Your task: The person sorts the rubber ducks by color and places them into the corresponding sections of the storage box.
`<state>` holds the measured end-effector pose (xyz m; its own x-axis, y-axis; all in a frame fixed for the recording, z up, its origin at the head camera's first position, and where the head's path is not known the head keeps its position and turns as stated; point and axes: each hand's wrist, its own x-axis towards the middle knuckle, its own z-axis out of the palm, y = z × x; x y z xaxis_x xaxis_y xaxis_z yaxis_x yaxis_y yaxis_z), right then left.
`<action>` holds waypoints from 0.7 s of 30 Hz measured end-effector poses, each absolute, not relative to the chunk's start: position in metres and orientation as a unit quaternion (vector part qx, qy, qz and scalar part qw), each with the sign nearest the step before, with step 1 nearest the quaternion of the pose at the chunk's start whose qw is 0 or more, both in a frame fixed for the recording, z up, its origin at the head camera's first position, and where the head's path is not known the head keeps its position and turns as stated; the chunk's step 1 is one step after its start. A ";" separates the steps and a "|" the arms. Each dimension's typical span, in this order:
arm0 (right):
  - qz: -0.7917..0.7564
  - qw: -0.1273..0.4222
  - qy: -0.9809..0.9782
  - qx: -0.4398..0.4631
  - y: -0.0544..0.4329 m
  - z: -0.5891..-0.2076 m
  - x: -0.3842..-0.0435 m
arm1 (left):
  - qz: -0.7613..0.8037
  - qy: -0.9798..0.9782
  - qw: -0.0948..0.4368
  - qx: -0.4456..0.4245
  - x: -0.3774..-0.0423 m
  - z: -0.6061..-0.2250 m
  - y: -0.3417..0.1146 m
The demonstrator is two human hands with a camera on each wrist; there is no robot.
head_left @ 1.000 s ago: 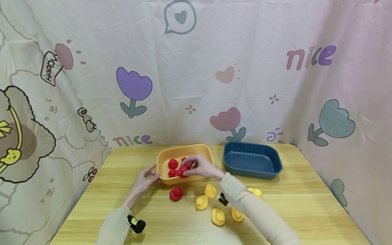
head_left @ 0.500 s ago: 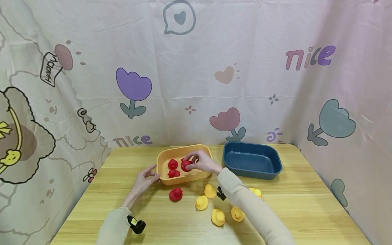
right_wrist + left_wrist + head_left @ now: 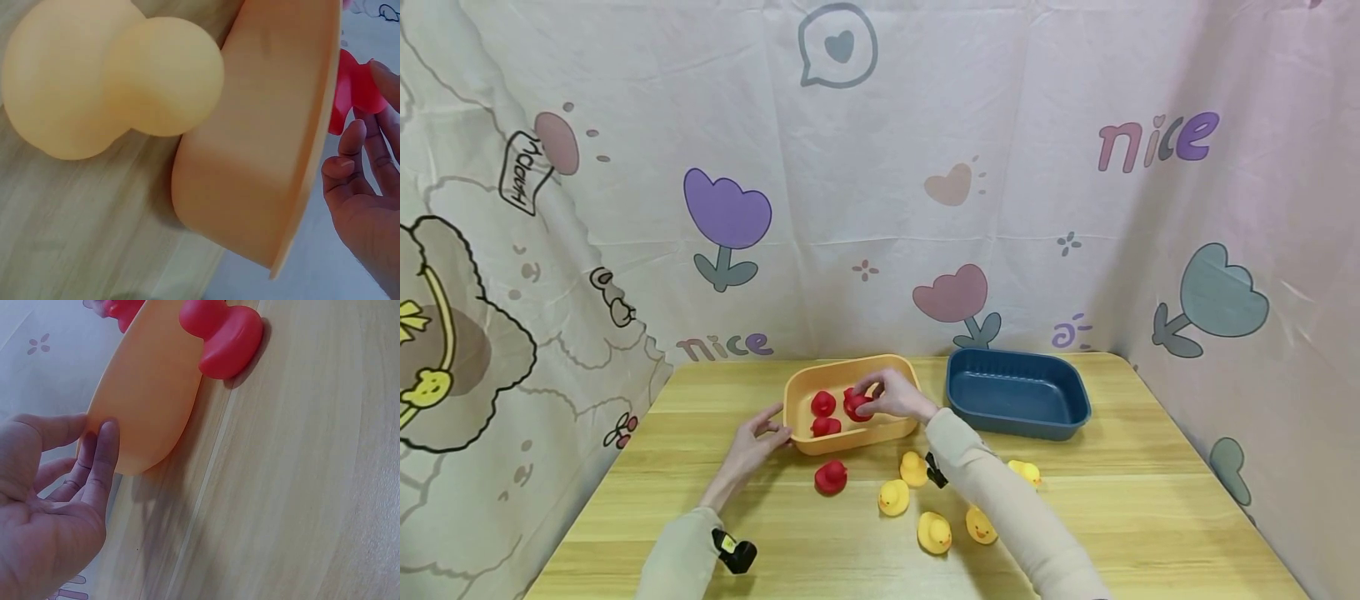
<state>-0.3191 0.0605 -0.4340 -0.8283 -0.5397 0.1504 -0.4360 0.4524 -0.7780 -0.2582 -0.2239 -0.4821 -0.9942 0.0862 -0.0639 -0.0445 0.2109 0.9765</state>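
Note:
An orange plastic bin point(image 3: 895, 429) stands at the back left of the table. My left hand point(image 3: 752, 442) grips its left corner; the left wrist view shows thumb and fingers at the wall point(image 3: 153, 394). Inside the bin, my right hand point(image 3: 895, 396) pinches a red rubber duck point(image 3: 856, 407), and in the right wrist view the thumb lies over the duck's head point(image 3: 365, 90). More red ducks point(image 3: 823, 404) sit in the bin's left part, one point(image 3: 827, 427) near the front wall. Another red duck point(image 3: 831, 477) rests on the table before the bin.
Several yellow rubber ducks point(image 3: 935, 533) are scattered on the wooden table point(image 3: 1150, 500), in front of the bin and under the right sleeve point(image 3: 1000, 500). A dark blue bin point(image 3: 1018, 421) stands to the right of the orange one. A printed cloth point(image 3: 850, 208) hangs behind.
My right hand has moved slightly back and right inside the orange bin, taking the red duck away from the one by the front wall. The left hand has stayed at the corner.

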 end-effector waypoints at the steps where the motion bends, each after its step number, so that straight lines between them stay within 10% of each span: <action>1: -0.435 0.059 0.852 -0.286 0.060 -0.435 -0.320 | 0.628 0.776 0.051 0.012 -0.258 -0.482 -0.224; 21: -0.400 0.086 0.875 -0.260 0.053 -0.459 -0.334 | 0.620 0.783 0.047 0.016 -0.258 -0.483 -0.224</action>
